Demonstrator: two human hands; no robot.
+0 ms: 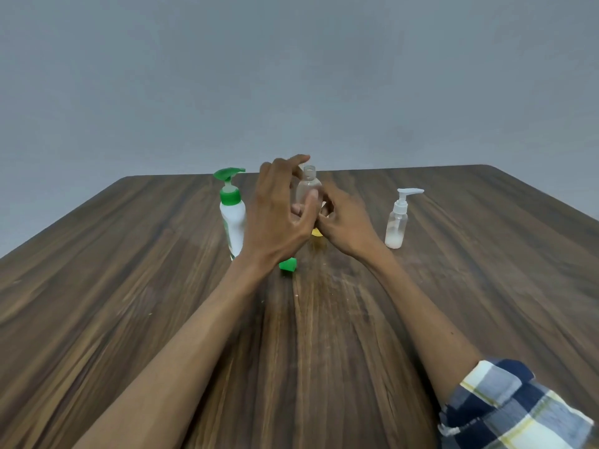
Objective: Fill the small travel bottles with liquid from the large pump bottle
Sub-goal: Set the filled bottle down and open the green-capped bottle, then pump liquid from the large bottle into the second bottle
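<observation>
Head view: the left hand (278, 218) has fingers spread loosely around an uncapped clear travel bottle (308, 186), thumb against its side. Beside it, the right hand (343, 222) has curled fingers low at the bottle's base; its grip is hidden. Left stands the green-topped large pump bottle (231, 215); right, a small pump bottle (398, 222). A green cap (288, 264) lies nearer on the wooden surface (129, 270).

A white, green-topped large pump bottle (232, 222) stands left of an uncapped clear bottle (308, 186) and a white-pump bottle (397, 223).
</observation>
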